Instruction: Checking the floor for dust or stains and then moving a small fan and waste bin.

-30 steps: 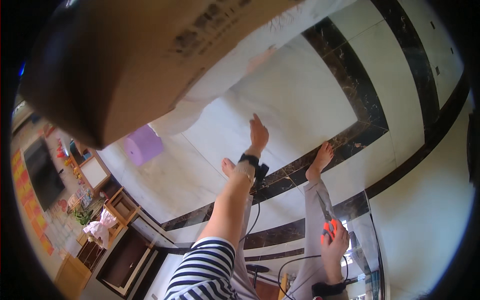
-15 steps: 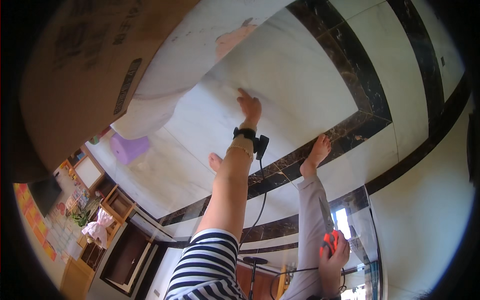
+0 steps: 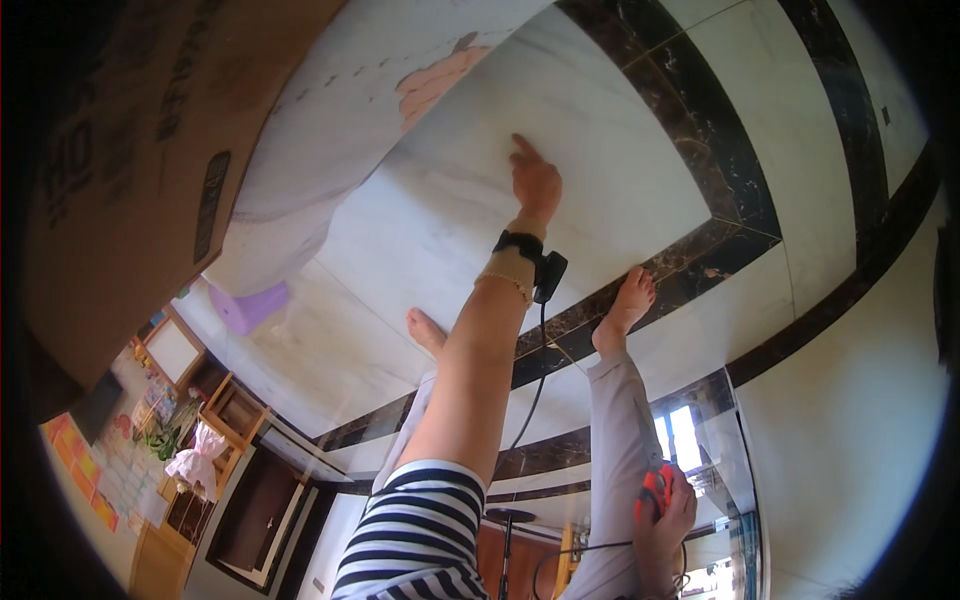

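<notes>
My left hand (image 3: 537,185) is stretched out over the pale marble floor (image 3: 610,160). Its index finger points outward and the other fingers look partly curled, with nothing visible in them. A black strap with a small dark device (image 3: 548,275) and a cable sits on that wrist, over a beige cuff. At the lower right, beside my right leg, my right hand (image 3: 672,515) grips a pair of scissors (image 3: 655,492) by the orange-red and dark handles. The blades point away from me and are hard to make out against the grey trousers.
A large cardboard box (image 3: 150,150) fills the upper left. Next to it is a smooth white object (image 3: 310,130) with a skin-coloured patch. A purple stool-like thing (image 3: 250,308) stands behind. My bare feet rest on the floor near a dark marble border (image 3: 690,250). Wooden furniture (image 3: 232,420) is at the left.
My left hand has moved farther out and to the right over the floor. The scissors have turned a little in my right hand. The box appears shifted left in the view.
</notes>
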Tool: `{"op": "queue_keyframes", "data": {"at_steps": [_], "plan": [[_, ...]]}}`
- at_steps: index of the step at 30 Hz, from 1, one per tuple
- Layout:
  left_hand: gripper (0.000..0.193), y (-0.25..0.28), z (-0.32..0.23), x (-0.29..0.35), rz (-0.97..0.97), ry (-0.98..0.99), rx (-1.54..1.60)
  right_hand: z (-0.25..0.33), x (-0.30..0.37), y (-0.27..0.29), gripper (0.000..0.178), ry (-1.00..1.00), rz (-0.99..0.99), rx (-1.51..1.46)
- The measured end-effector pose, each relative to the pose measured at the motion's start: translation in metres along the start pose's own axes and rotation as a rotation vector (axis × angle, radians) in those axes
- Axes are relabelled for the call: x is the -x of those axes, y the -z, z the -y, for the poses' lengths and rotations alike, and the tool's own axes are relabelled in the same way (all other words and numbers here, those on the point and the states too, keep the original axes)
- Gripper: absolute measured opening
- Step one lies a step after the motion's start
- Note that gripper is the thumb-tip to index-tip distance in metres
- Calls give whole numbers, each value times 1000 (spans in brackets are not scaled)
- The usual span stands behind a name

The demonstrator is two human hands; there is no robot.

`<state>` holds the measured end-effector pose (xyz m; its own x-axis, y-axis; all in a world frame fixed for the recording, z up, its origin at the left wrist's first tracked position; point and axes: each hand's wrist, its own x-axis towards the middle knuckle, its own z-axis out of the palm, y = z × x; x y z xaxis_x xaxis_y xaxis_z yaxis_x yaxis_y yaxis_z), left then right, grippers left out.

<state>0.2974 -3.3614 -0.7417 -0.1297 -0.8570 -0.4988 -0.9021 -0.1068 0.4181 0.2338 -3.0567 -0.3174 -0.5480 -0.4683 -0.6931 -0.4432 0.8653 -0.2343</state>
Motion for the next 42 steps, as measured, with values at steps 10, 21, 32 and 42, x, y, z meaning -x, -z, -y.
{"op": "queue_keyframes", "data": {"at_steps": [10, 21, 32, 42], "plan": [[79, 25, -3, -8, 125, -163, -862, 3, 7, -10, 45, -10, -25, -13], [84, 62, 92, 0, 138, -108, -962, 11, 16, -25, 49, 21, -24, 41], [77, 108, 223, 41, 181, 66, -709, 14, 21, -39, 52, 81, -56, 99], [78, 121, 245, 54, 207, 256, -441, 23, 23, -37, 53, -6, 5, 161]]}}
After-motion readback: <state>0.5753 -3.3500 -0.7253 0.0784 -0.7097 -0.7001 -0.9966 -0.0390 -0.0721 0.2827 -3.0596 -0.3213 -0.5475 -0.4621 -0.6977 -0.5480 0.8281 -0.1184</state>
